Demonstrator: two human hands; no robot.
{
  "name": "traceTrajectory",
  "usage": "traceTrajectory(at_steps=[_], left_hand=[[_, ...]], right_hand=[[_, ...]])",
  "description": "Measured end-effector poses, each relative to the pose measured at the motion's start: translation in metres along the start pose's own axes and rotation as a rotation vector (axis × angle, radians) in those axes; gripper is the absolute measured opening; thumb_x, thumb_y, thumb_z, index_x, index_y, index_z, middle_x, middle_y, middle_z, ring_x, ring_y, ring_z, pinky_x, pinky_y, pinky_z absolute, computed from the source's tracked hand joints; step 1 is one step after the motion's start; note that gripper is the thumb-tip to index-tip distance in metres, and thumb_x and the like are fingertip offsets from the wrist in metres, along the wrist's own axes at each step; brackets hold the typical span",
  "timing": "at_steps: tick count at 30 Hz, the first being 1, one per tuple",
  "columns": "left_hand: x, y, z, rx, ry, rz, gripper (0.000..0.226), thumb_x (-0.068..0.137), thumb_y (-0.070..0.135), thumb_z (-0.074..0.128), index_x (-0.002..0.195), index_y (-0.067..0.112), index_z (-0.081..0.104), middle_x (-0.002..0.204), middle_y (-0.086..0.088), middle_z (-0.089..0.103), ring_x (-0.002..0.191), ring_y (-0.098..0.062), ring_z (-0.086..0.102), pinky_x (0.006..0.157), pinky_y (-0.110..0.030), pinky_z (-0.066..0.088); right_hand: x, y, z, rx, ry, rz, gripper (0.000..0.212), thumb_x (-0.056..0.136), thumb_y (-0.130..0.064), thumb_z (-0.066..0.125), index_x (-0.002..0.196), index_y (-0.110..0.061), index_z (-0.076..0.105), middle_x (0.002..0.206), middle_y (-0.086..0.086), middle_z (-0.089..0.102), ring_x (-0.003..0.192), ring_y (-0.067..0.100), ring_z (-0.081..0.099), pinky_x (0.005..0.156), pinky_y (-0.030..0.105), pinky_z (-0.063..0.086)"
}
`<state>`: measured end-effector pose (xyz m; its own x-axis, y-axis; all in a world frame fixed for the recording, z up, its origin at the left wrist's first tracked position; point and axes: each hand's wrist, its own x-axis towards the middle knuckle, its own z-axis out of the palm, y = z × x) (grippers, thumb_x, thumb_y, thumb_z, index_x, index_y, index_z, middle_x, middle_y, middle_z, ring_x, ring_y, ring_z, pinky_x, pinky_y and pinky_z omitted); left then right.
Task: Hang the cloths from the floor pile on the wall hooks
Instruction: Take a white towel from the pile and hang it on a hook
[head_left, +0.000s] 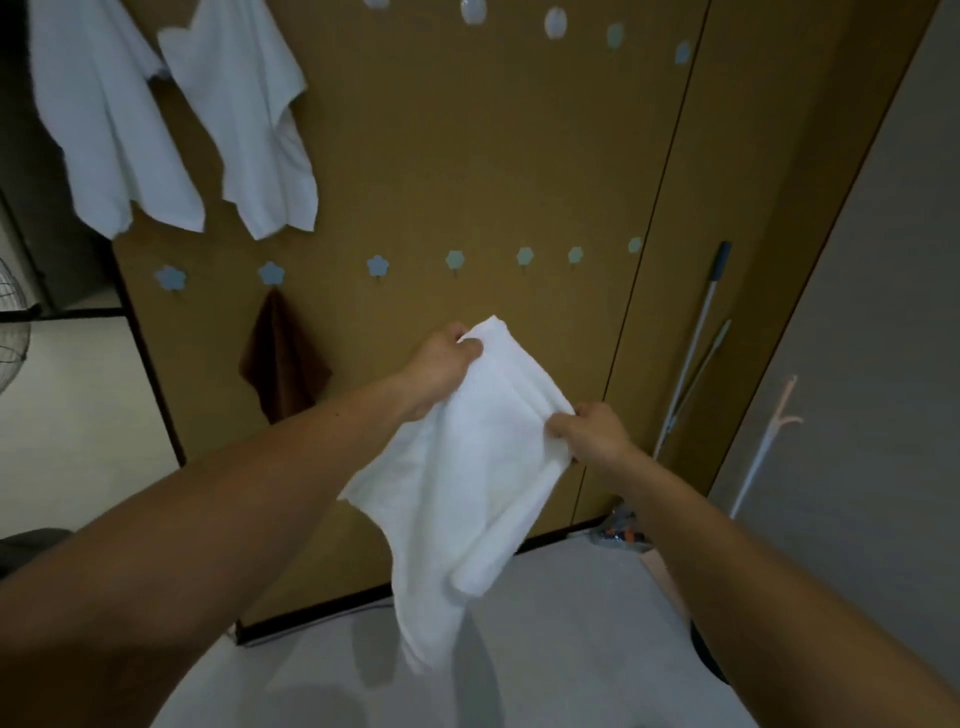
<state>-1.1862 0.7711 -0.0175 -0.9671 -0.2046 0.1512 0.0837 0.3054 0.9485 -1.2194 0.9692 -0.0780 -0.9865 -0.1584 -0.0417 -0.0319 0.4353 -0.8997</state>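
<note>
On the tan wooden wall (467, 156), two white terry cloths (104, 114) hang above and left of the small dark-brown cloth (283, 358). Seven pale-blue flower-shaped hooks (454, 260) share its row, six of them free. Right of the brown cloth, the left hand (447, 358) pinches a corner of a third white terry cloth (467, 467) and the right hand (592, 434) grips its edge. It looks light, soft and limp, and is best taken by a corner.

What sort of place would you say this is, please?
Probably a household utility or laundry corner: rows of flower-shaped hooks on a brown panel, hung cloths, and a mop handle leaning in the corner.
</note>
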Motion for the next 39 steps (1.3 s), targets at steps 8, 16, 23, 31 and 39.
traceTrajectory(at_steps=[8, 16, 23, 31, 39], left_hand=[[0.003, -0.004, -0.106, 0.137, 0.104, 0.217, 0.031, 0.092, 0.038, 0.059, 0.121, 0.027, 0.055, 0.113, 0.011, 0.059, 0.098, -0.009, 0.057, 0.077, -0.020, 0.044], [0.008, -0.025, -0.208, 0.334, 0.362, 0.226, 0.034, 0.096, 0.037, 0.053, 0.113, 0.010, 0.063, 0.111, -0.006, 0.066, 0.099, -0.018, 0.061, 0.077, -0.021, 0.040], [0.010, -0.060, -0.254, 0.385, 0.509, 0.056, 0.037, 0.101, 0.037, 0.040, 0.110, 0.006, 0.058, 0.104, -0.011, 0.060, 0.100, -0.024, 0.055, 0.088, -0.033, 0.039], [0.010, -0.062, -0.270, 0.240, 0.596, -0.227, 0.015, 0.097, 0.020, 0.051, 0.097, 0.008, 0.060, 0.092, -0.005, 0.053, 0.093, -0.023, 0.051, 0.077, -0.029, 0.039], [0.005, -0.066, -0.289, -0.099, 0.764, -0.328, 0.009, 0.089, 0.014, 0.052, 0.096, 0.010, 0.057, 0.101, -0.010, 0.060, 0.081, -0.022, 0.057, 0.057, -0.027, 0.037]], right_hand=[[0.002, -0.048, 0.062, -0.127, 0.015, -0.362, 0.019, 0.090, -0.042, 0.052, 0.089, -0.024, 0.059, 0.076, -0.005, 0.063, 0.063, 0.015, 0.061, 0.052, 0.026, 0.047], [0.030, -0.056, 0.084, -0.599, -0.193, -0.182, 0.029, 0.085, -0.041, 0.069, 0.086, -0.012, 0.066, 0.087, 0.006, 0.067, 0.075, 0.018, 0.065, 0.061, 0.026, 0.051], [0.048, -0.045, 0.112, -0.369, -0.074, 0.026, 0.033, 0.103, -0.034, 0.035, 0.097, -0.007, 0.053, 0.078, 0.013, 0.060, 0.051, 0.023, 0.062, 0.039, 0.026, 0.049], [0.089, -0.047, 0.123, -0.011, -0.289, 0.031, 0.023, 0.093, -0.019, 0.062, 0.105, 0.001, 0.062, 0.104, 0.019, 0.067, 0.084, 0.024, 0.067, 0.070, 0.034, 0.059], [0.140, -0.091, 0.120, 0.567, -0.292, 0.049, 0.050, 0.096, -0.002, 0.051, 0.144, -0.005, 0.037, 0.123, 0.007, 0.052, 0.107, 0.022, 0.054, 0.087, 0.037, 0.046]])
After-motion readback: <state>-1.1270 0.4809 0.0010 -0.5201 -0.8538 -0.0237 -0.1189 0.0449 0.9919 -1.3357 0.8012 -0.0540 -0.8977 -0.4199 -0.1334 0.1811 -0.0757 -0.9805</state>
